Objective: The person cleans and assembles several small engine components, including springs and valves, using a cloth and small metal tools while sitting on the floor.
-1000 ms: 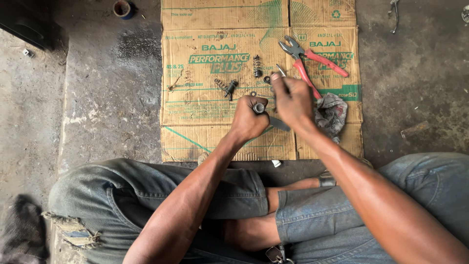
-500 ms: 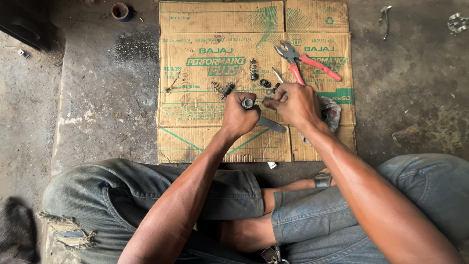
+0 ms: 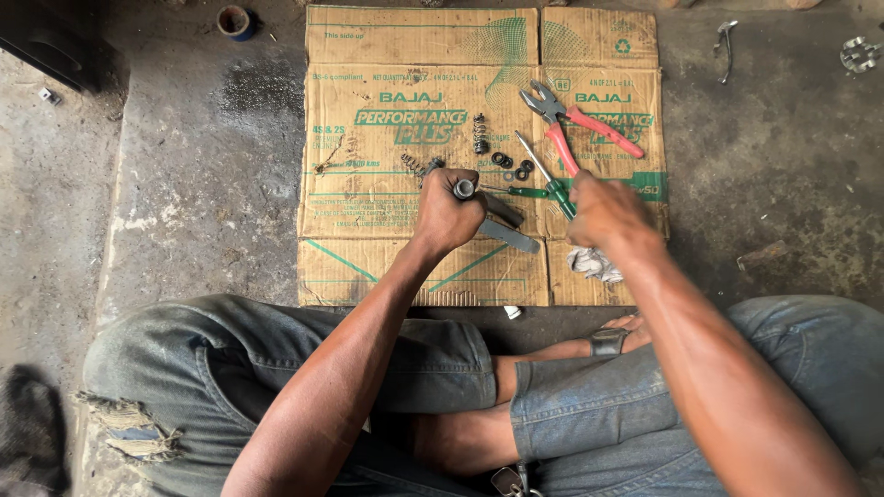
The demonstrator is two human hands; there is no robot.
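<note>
- A small dark metal cylinder (image 3: 464, 189) is held upright in the left hand (image 3: 447, 213), whose fingers are closed around it, so that only its round open end is seen above the fist.
- The part is thus kept above the middle of a flattened cardboard sheet (image 3: 387, 267) spread on the concrete floor (image 3: 184, 184).
- The right hand (image 3: 608, 216) is seen blurred over the right part of the cardboard, its fingers curled at the green handle of a screwdriver (image 3: 543, 178); whether the tool is gripped or only touched cannot be told.
- A crumpled grey rag (image 3: 594, 265) is partly covered by that hand.
- A flat grey metal piece (image 3: 508, 235) is seen just below and right of the left fist, lying on the cardboard.
- Red-handled pliers (image 3: 575, 129) are laid with jaws open on the upper right of the sheet, just beyond the screwdriver's tip.
- Small black rings (image 3: 512, 166) and a short coil spring (image 3: 480, 134) are found between the pliers and the left hand, with a further spring (image 3: 411, 164) just left of the fist.
- The person is seated cross-legged in worn jeans (image 3: 276, 368) at the near edge of the cardboard.
</note>
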